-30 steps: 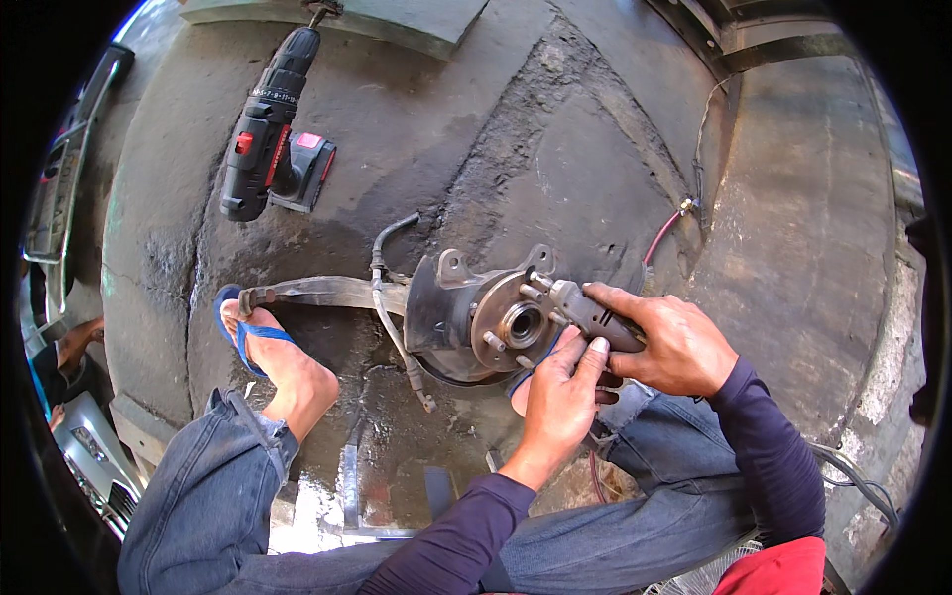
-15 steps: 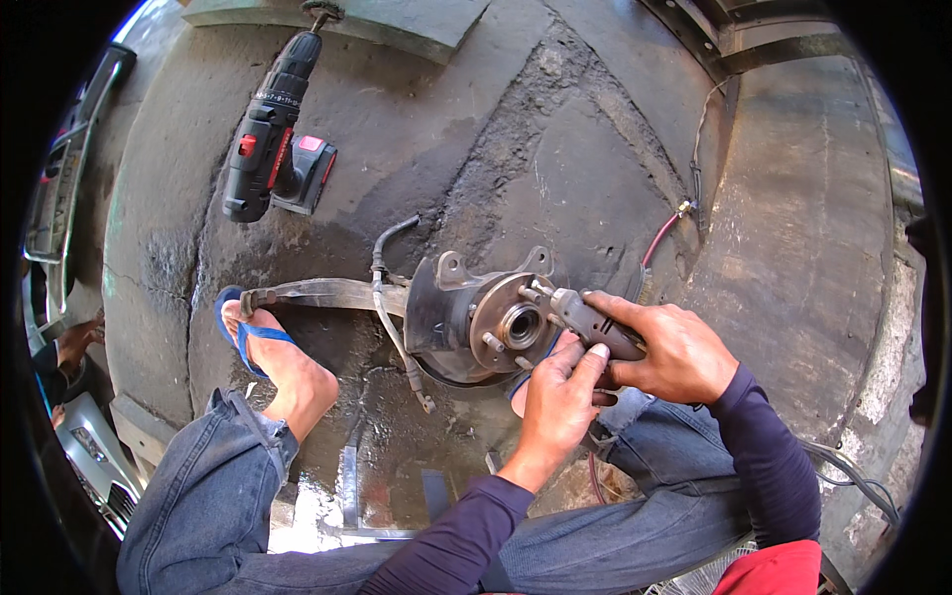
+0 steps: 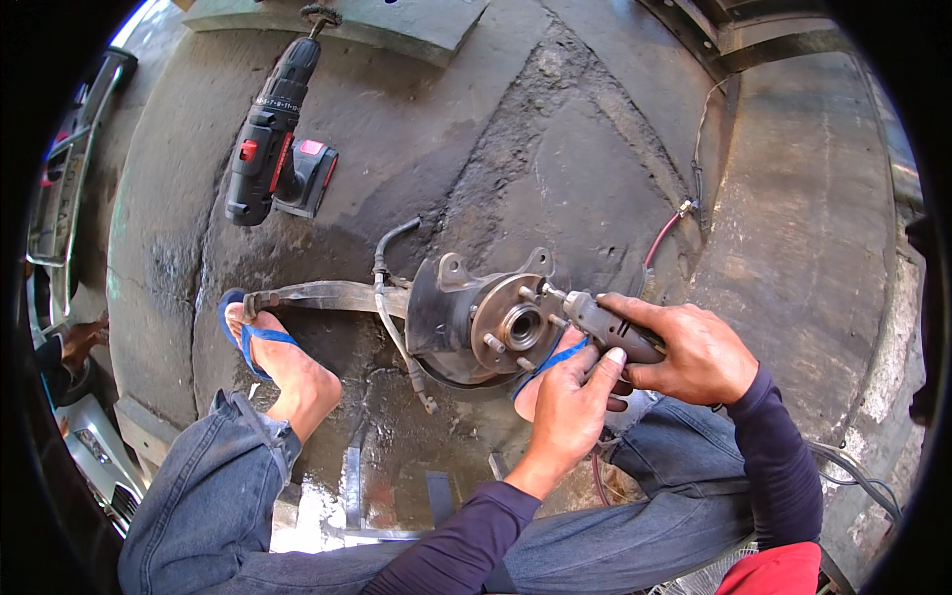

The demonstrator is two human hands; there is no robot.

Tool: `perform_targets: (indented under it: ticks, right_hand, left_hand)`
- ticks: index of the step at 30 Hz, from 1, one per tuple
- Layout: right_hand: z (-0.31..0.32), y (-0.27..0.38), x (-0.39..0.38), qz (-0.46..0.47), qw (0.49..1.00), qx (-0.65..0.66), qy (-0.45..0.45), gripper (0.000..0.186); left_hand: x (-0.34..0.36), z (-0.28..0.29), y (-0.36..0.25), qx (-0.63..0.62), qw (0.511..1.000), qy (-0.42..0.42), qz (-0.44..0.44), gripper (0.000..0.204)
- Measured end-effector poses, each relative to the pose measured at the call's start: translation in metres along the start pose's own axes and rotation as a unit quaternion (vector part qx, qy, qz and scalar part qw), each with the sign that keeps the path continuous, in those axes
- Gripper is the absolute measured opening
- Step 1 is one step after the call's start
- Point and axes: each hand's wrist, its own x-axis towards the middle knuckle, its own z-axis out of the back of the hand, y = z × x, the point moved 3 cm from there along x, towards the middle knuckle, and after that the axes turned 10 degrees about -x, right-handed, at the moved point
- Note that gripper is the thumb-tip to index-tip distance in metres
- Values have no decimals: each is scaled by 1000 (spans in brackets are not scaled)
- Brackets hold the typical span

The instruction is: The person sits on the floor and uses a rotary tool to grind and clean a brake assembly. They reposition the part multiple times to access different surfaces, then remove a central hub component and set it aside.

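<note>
Left hand (image 3: 573,407) and right hand (image 3: 706,352) were both clamped on the tool (image 3: 615,331), right of the hub (image 3: 518,329); holding its tip (image 3: 554,294) steady likely needed both.

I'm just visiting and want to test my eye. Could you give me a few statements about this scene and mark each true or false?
1. The right hand holds a small brownish-grey tool. True.
2. The left hand holds the drill. False: the drill lies on the ground, away from both hands, and the left hand is at the small tool.
3. Bolts stick out from the round face of the wheel hub. True.
4. The person's feet are in boots. False: they are in sandals with blue straps.
5. The front end of the small tool points away from the wheel hub. False: it points toward it.
</note>
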Motion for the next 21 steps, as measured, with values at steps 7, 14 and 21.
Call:
perform_targets:
  ticks: [7,14,21]
  right_hand:
    - [3,2,0,15,1000,-8,-11,71]
    - [2,3,4,30,999,-25,-19,70]
    - [4,5,6,42,998,-42,-16,67]
  left_hand:
    - [0,0,2,-16,1000,2,8,31]
    - [1,1,-1,-2,1000,-3,4,31]
    - [4,6,-2,4,1000,-4,-3,31]
